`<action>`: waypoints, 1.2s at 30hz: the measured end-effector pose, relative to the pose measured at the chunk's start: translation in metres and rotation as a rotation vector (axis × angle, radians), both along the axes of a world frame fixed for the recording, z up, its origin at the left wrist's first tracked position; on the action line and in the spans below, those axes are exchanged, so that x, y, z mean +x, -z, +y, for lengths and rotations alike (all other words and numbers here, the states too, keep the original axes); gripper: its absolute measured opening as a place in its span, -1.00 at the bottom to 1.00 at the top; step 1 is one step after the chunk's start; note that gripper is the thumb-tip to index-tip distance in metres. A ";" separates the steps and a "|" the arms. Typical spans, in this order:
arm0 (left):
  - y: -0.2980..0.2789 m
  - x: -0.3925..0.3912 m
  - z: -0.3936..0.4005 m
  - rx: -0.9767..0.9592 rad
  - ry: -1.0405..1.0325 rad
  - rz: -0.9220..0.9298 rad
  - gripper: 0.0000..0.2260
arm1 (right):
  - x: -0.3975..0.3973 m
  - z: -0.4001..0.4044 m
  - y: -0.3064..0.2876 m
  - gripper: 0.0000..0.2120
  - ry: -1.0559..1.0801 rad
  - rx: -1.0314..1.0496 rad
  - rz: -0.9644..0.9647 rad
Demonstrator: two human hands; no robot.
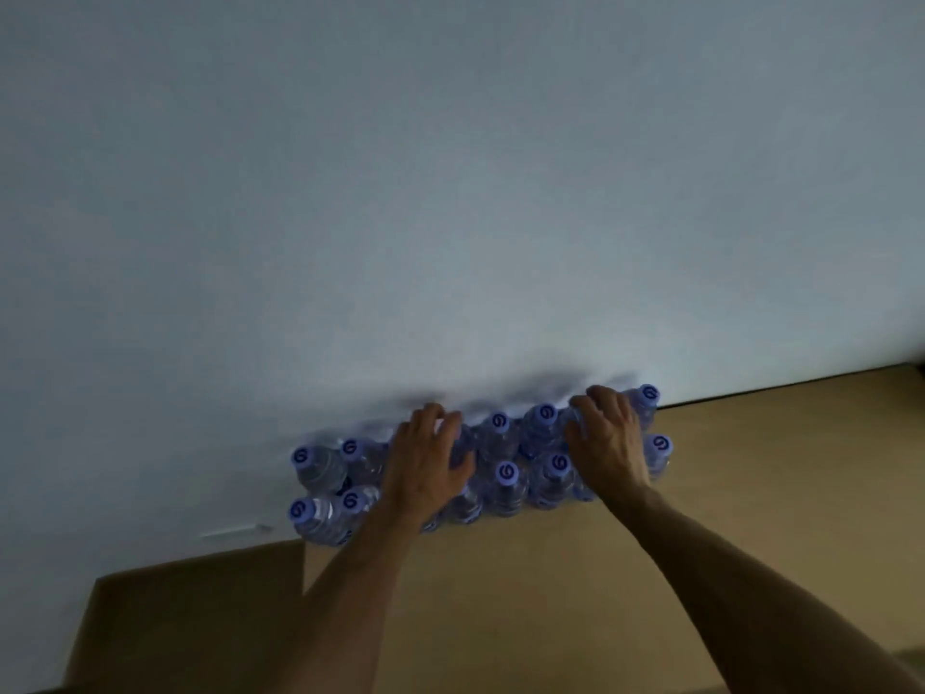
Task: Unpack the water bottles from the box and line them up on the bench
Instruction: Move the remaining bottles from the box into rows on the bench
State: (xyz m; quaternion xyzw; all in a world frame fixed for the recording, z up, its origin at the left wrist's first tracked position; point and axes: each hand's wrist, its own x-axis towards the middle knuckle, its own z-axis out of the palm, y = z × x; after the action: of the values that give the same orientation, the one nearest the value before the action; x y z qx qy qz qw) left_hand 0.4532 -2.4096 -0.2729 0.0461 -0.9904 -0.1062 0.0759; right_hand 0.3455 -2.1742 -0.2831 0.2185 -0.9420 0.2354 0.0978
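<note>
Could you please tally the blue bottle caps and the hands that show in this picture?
Blue bottle caps: 10 showing; the hands cover further bottles
Hands: 2, the left hand and the right hand
Total: 12

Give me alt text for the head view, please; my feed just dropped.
Both hands rest on upright water bottles standing in two rows against a pale wall on a tan bench: left hand and right hand, fingers curled over bottle tops. A brown box sits at lower left.
</note>
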 end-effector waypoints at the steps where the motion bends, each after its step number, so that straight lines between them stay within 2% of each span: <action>1: 0.003 -0.008 0.015 0.029 0.034 -0.017 -0.56 | 0.001 -0.006 0.001 -0.79 -0.050 0.014 -0.015; 4: 0.012 -0.026 0.057 0.282 -0.076 0.020 -0.64 | -0.001 -0.010 0.007 -0.76 -0.091 -0.015 -0.032; 6: 0.019 -0.036 0.079 0.503 -0.182 0.088 -0.73 | -0.006 -0.006 0.012 -0.71 -0.025 -0.086 -0.049; 8: 0.027 -0.042 0.097 0.607 -0.299 0.124 -0.71 | -0.011 -0.005 0.015 -0.68 0.096 -0.191 -0.128; 10: 0.035 -0.046 0.108 0.621 -0.416 0.140 -0.66 | -0.014 -0.011 0.017 -0.69 0.209 -0.247 -0.217; 14: 0.041 -0.057 0.114 0.617 -0.585 0.133 -0.63 | -0.013 -0.022 0.023 -0.72 0.255 -0.091 -0.246; 18: 0.040 -0.066 0.115 0.590 -0.609 0.078 -0.76 | -0.019 -0.017 0.024 -0.73 0.323 0.056 -0.372; 24: 0.039 -0.066 0.113 0.620 -0.606 0.094 -0.86 | -0.022 -0.014 0.024 -0.80 0.227 0.148 -0.403; 27: 0.031 -0.063 0.112 0.569 -0.568 -0.023 -0.73 | -0.026 -0.014 0.014 -0.76 0.265 0.134 -0.461; 30: 0.016 -0.051 0.101 0.374 -0.441 0.023 -0.75 | -0.018 -0.024 0.003 -0.67 0.278 0.222 -0.323; 33: 0.004 -0.026 0.077 0.098 -0.302 0.137 -0.70 | 0.002 -0.045 -0.004 -0.76 0.010 0.140 -0.090; 34: 0.004 -0.016 0.067 0.032 -0.258 0.117 -0.63 | 0.009 -0.053 -0.005 -0.79 -0.113 0.129 -0.033; 36: 0.008 0.005 0.050 -0.066 -0.166 -0.048 -0.39 | 0.019 -0.068 -0.003 -0.77 -0.289 0.129 0.011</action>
State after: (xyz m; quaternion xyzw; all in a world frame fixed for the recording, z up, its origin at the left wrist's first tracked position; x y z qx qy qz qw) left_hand 0.4585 -2.3595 -0.2810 0.1282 -0.9876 -0.0657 0.0622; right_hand 0.3648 -2.2426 -0.2796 0.3591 -0.9132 0.1850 0.0539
